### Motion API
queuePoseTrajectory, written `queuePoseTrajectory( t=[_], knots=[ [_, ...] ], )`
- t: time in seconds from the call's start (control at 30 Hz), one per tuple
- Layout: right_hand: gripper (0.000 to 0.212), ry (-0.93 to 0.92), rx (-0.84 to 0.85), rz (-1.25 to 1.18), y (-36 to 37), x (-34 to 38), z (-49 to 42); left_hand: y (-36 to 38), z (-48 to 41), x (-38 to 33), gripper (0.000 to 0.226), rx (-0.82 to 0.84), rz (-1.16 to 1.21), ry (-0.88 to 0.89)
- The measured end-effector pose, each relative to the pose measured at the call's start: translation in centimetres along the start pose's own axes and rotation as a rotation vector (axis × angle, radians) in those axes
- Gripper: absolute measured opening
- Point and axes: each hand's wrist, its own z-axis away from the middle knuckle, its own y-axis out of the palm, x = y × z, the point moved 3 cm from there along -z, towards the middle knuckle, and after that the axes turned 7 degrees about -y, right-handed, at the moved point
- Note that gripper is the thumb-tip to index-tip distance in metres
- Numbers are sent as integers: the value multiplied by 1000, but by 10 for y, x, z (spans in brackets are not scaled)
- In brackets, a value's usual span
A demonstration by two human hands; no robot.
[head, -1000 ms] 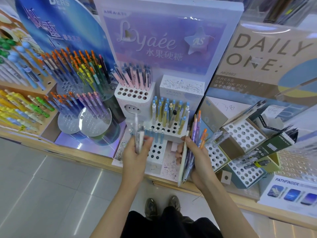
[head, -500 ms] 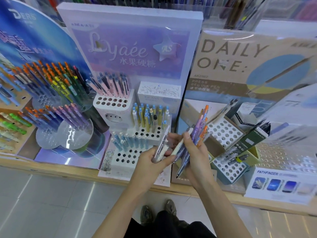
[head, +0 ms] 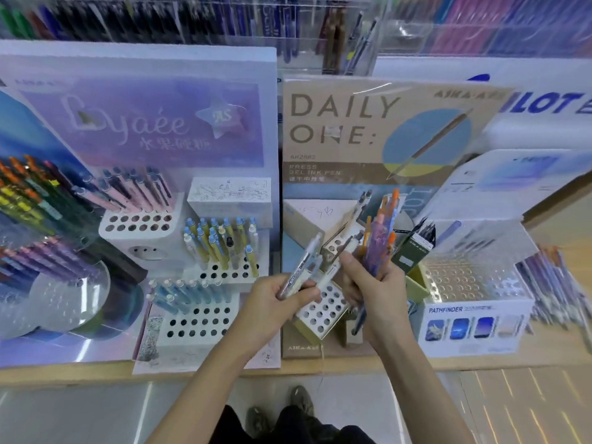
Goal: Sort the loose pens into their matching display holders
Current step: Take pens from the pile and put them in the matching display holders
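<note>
mid-sort, grey pens (head: 304, 261) are gripped in the left hand (head: 275, 302), a mixed bundle (head: 378, 238) in the right hand (head: 379, 286); a matching holder must be found.

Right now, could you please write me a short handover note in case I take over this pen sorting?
Left hand grips a few clear grey pens over the white holder of the Daily One display, which has open holes.
Right hand grips a mixed bundle of orange and purple pens beside it.
Done: none of the held pens is slotted.
Left: place each in its matching holder.
</note>
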Motion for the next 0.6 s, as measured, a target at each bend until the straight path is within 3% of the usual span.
queuePoseTrajectory(
  t=[0.13, 0.27, 0.6],
  knots=[
    [15, -119, -144, 88, -17, 15, -10, 7, -9, -10, 9, -37, 58, 61],
    [23, -277, -225, 349, -32, 31, -31, 3, -15, -18, 27, -110, 24, 133],
    [28, -376, -124, 516, -20, 21, -60, -5, -18, -12, 26, -15, 177, 111]
  ],
)
